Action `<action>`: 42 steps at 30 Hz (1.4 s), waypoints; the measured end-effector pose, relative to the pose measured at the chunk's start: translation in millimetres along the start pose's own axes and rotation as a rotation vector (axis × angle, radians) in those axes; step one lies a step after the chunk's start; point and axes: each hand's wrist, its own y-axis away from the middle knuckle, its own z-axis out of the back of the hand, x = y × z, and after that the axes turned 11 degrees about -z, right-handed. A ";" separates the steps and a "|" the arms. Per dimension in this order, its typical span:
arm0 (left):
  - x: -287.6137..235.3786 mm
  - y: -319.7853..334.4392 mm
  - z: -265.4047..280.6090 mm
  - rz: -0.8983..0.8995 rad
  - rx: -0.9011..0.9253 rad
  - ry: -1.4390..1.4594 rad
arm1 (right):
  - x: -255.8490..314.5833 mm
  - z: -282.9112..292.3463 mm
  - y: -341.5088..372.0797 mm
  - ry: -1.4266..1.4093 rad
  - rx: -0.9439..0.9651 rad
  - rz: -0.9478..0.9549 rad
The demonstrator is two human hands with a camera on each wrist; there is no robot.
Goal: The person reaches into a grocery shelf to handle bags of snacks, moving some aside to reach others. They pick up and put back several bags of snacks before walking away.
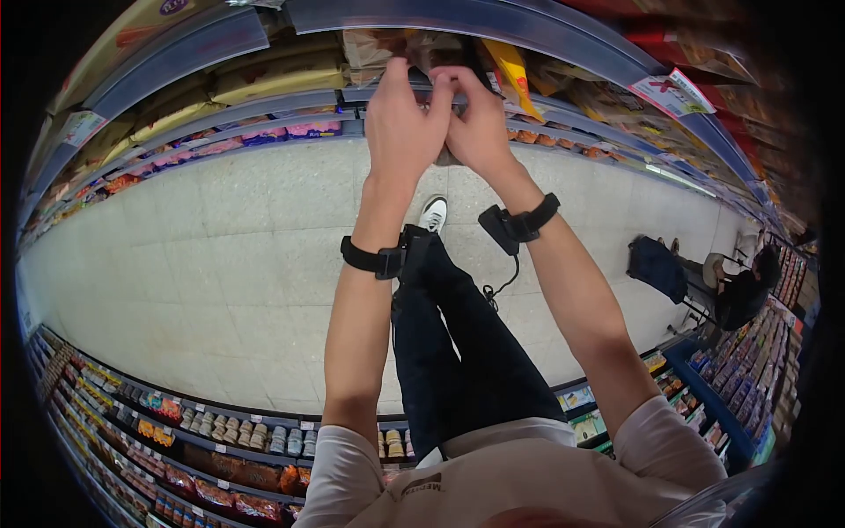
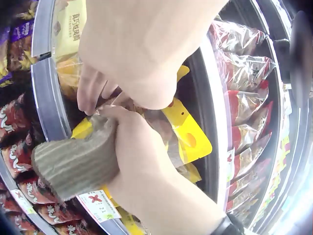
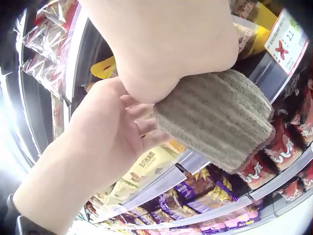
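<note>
Two bare hands meet near the top of the head view, fingertips close together at the shelf's front. The right hand [image 1: 480, 132] has its index finger and thumb bent towards each other and grips a grey-green ribbed cloth [image 3: 215, 120], which sticks out from below its palm. The left hand [image 1: 405, 128] is just beside it, fingers bent and a little apart in the right wrist view; their tips are partly hidden, so whether they pinch anything cannot be told.

In the left wrist view the cloth lies left of centre, folded thick. It should be light, soft and floppy, with a napped surface that looks unlikely to slip or break. A grip across the folded layers would probably keep it bundled better than one at a loose edge.

Just beyond, a yellow-edged packet [image 2: 188, 132] leans on the shelf [image 1: 308, 18], with pale yellow packets [image 1: 277, 79] to its left in the head view. A price label [image 2: 100, 205] marked with a red cross sits at lower left of the left wrist view. Farther off are the pale floor [image 1: 220, 290], stocked shelves [image 1: 220, 449] at lower left, and a seated-looking person [image 1: 748, 286] at right.
</note>
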 end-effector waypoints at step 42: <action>39.9 25.6 -36.1 -0.131 0.247 0.090 | -14.6 37.2 -32.4 -0.181 -0.647 0.115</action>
